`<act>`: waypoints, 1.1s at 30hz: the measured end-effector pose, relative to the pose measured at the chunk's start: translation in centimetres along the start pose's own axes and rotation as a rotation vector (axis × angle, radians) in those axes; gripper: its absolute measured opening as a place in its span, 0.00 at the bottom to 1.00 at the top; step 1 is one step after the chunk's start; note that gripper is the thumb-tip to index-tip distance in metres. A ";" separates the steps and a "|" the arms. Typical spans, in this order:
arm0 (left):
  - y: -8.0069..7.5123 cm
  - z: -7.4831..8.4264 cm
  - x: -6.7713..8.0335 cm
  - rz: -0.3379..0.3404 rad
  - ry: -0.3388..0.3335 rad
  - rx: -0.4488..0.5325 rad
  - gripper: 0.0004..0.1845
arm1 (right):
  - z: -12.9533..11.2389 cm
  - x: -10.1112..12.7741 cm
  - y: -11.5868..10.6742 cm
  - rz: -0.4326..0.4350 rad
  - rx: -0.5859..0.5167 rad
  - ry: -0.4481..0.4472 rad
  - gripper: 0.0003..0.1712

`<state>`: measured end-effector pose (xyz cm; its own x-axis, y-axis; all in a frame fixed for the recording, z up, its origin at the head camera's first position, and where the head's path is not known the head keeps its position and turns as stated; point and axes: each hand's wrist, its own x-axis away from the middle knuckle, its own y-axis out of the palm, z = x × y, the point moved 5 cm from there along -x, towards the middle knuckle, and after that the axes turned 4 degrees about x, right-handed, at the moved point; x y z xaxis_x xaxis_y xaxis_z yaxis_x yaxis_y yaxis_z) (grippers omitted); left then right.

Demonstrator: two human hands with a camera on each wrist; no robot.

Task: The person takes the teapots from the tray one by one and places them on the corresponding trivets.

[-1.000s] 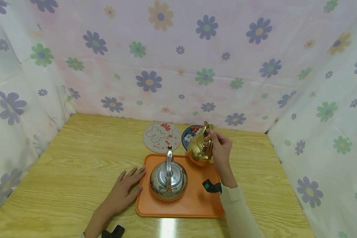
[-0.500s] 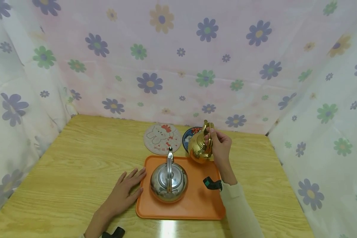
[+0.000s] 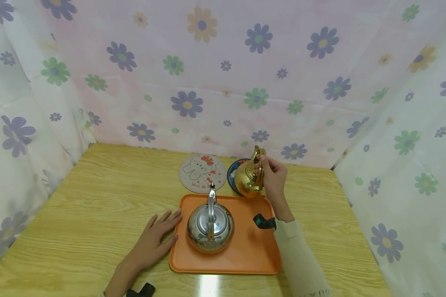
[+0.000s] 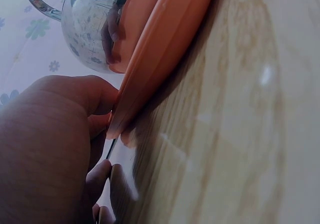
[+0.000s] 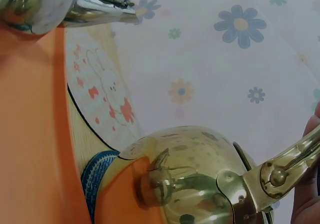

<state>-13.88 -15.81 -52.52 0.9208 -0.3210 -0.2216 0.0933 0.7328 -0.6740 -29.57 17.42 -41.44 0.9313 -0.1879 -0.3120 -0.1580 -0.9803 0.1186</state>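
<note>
My right hand (image 3: pixel 275 175) grips the handle of a gold kettle (image 3: pixel 247 179), its spout toward the back wall. In the head view the kettle overlaps the blue patterned round mat (image 3: pixel 232 176) and sits just beyond the orange tray's far edge. A silver kettle (image 3: pixel 210 237) stands upright on the left half of the orange tray (image 3: pixel 252 255). My left hand (image 3: pixel 154 237) lies with extended fingers at the tray's left rim. In the left wrist view, thumb and fingertips touch that orange rim (image 4: pixel 165 38). The right wrist view shows the gold kettle's body (image 5: pixel 195 174) close up.
A pale round mat (image 3: pixel 198 171) with a rabbit drawing lies behind the tray, left of the blue mat. Flower-patterned cloth (image 3: pixel 223 78) encloses the wooden table (image 3: pixel 96 194) at the back and sides.
The gold kettle in my right hand has moved away from me, off the tray's far right part and toward the blue mat. My left hand and the silver kettle have stayed put.
</note>
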 end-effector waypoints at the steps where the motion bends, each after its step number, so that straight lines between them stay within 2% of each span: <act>1: 0.0 -0.1 0.0 0.001 0.002 -0.002 0.29 | 0.0 -0.1 0.0 0.000 -0.001 0.002 0.24; 7: 0.1 -0.3 0.0 0.001 0.002 -0.004 0.29 | 0.3 -0.4 0.0 -0.005 -0.003 0.016 0.21; 16: 0.0 -0.2 -0.1 -0.011 -0.016 -0.002 0.29 | 1.1 -1.6 0.2 -0.011 0.013 -0.020 0.19; 24: 0.2 -0.1 0.0 -0.008 -0.005 -0.003 0.29 | 1.6 -2.0 -0.2 -0.010 0.036 0.028 0.20; 33: 0.0 0.0 0.0 0.002 0.006 -0.011 0.29 | 1.6 -1.9 -0.1 -0.011 0.014 0.005 0.23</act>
<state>-13.90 -15.82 -52.48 0.9188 -0.3229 -0.2269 0.0874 0.7271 -0.6810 -31.89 17.82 -42.39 0.9345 -0.1765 -0.3090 -0.1521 -0.9831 0.1015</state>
